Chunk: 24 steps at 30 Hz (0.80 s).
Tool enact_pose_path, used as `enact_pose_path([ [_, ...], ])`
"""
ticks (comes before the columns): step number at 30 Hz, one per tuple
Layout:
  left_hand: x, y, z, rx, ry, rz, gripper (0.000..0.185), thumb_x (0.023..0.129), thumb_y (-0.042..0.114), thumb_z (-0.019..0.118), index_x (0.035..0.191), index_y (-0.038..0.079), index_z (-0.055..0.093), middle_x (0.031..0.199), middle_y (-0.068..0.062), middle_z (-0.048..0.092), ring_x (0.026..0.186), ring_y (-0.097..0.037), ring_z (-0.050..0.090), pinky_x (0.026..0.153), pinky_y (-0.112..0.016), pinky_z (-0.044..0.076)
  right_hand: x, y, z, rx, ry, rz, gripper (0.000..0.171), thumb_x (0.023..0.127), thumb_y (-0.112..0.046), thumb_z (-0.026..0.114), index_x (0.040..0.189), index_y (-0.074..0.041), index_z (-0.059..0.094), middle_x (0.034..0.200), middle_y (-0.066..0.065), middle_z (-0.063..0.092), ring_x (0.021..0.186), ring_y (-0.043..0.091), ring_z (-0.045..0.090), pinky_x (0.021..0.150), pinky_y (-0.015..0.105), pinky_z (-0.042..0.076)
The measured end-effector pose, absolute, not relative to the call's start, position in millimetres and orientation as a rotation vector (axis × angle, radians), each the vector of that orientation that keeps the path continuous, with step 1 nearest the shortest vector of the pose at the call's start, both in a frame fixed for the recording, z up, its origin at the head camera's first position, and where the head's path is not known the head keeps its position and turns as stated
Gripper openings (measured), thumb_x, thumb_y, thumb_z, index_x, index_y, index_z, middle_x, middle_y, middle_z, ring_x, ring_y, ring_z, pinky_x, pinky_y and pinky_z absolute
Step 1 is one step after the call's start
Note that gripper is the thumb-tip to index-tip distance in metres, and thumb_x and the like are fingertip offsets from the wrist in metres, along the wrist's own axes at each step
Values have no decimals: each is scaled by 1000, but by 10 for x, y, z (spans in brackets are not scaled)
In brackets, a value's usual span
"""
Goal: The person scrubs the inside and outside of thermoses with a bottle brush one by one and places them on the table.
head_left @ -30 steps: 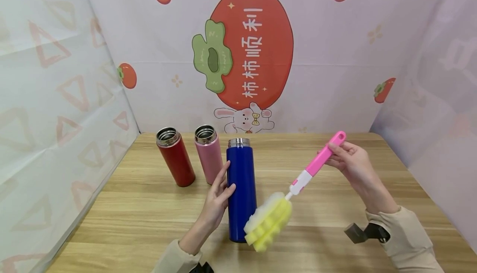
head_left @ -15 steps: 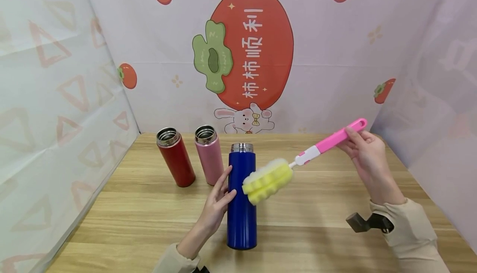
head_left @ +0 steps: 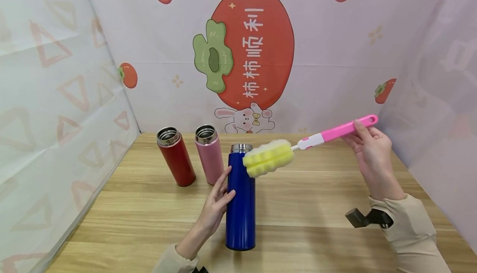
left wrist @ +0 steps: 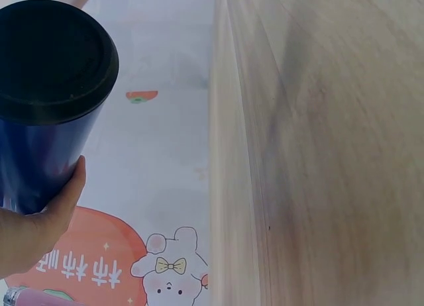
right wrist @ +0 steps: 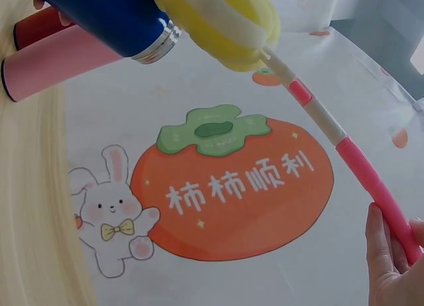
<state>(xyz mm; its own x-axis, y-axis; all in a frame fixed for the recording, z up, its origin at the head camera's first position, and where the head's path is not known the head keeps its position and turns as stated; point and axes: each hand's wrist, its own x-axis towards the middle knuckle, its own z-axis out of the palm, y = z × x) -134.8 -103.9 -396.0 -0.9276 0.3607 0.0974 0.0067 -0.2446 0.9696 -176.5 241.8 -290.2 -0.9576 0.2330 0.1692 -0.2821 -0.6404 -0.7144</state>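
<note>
The right hand (head_left: 367, 150) pinches the far end of a pink handle between curled fingers (right wrist: 391, 263) and thumb, holding a bottle brush (head_left: 305, 144) nearly level in the air. Its yellow sponge head (head_left: 266, 158) sits at the steel mouth of a blue flask (head_left: 241, 198), just beside the rim.

The left hand (head_left: 218, 204) rests against the left side of that flask with fingers nearly straight and the thumb (left wrist: 66, 193) laid on the wall, steadying it without wrapping round.

The blue flask stands upright on a wooden table (head_left: 316, 231), near the middle of the front edge. There are three flasks in all, every one uncapped: a red flask (head_left: 176, 157) and a pink flask (head_left: 209, 155) stand side by side behind it, towards the back left corner. There is one brush.

Only the left wrist view shows the blue flask's black base, seen from below. Only the right wrist view shows the sponge pressed close over the flask's rim; whether it has entered the mouth is hard to make out. In that view the right hand is cut off at the corner.

A persimmon and rabbit backdrop (head_left: 253, 49) hangs behind.
</note>
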Motion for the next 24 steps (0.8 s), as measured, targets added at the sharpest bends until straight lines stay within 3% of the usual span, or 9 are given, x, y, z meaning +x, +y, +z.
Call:
enact_pose_path([
  [15,-1364,-1053,-3902,429,1793,2334,59,90,12,47,141,22,18,141,-17,22,124,-34,29,97,-50,30,-1726,2480,-2892,75,-958,2660,21,80,-3,60,96,8,54,81,18,63,78,25,64,74,32,49],
  [24,-1366,-1114,-3742,391,1876,2510,60,88,7,50,140,23,25,134,-16,33,115,-21,42,93,-43,36,-1611,2550,-3015,24,-1016,2702,18,82,-5,59,97,5,56,84,16,62,82,23,63,75,31,49],
])
